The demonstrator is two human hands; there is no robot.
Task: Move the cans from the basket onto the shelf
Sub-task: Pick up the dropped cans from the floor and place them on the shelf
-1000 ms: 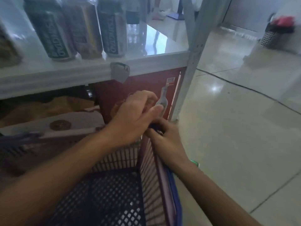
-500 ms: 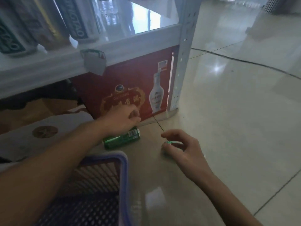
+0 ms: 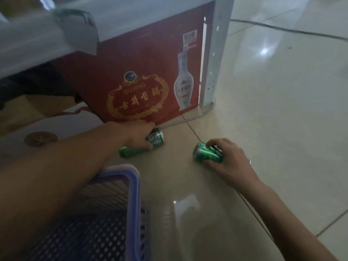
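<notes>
Two green cans lie on their sides on the tiled floor, in front of the shelf. My left hand reaches past the basket and wraps over the left green can, whose far end shows beneath the wrist. My right hand is closed over the right green can, its end facing left. The blue mesh basket stands at the bottom left, under my left forearm; the part of its inside that I see holds no cans. The grey shelf edge crosses the top left, blurred.
A red carton printed with a white bottle sits under the shelf, right behind the left can. The perforated shelf post stands at its right corner. Pale boxes lie at the left. Glossy floor tiles extend to the right.
My right hand has closed over a green can on the floor. My left hand stays on the other can. The view has tilted down, so the cans on the shelf are out of sight.
</notes>
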